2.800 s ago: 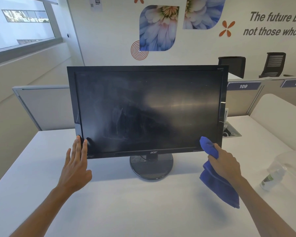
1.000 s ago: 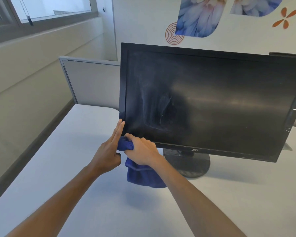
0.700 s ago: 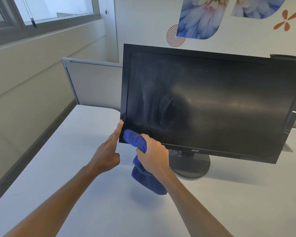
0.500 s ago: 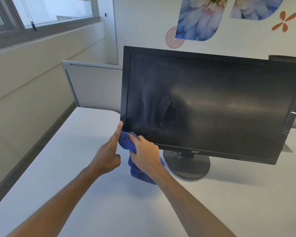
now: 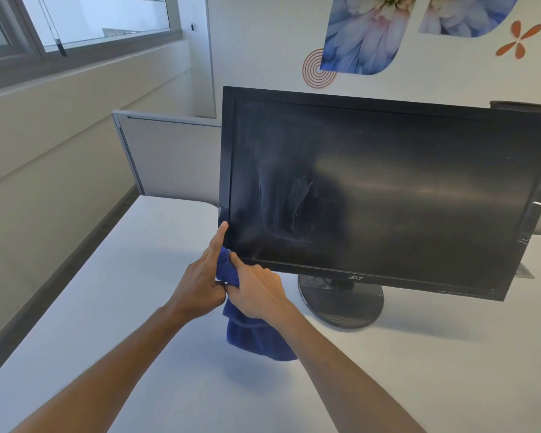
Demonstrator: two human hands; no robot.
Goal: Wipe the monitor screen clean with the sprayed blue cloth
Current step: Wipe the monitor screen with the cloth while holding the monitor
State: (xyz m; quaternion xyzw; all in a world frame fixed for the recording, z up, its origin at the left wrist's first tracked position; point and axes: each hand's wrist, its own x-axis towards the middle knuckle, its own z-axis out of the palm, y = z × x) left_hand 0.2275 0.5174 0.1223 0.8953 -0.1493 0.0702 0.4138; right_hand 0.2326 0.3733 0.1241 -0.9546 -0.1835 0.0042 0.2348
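A black monitor (image 5: 388, 189) stands on a round base (image 5: 341, 303) on the white desk; its dark screen shows pale smears left of centre. My right hand (image 5: 256, 292) grips the blue cloth (image 5: 253, 335) and holds its bunched top against the monitor's lower left corner, while the rest of the cloth hangs below the hand. My left hand (image 5: 200, 276) has straight fingers, the fingertips touching the left bezel just above that corner, right beside the cloth.
The white desk (image 5: 138, 307) runs to a grey partition (image 5: 169, 157) behind the monitor. A wall with a window ledge lies to the left. A dark chair top (image 5: 522, 106) peeks over the monitor's upper right.
The right hand has carried the cloth from the lower right corner across to the lower left corner and rubs there. The left hand stays at the left bezel. My view shifted left.
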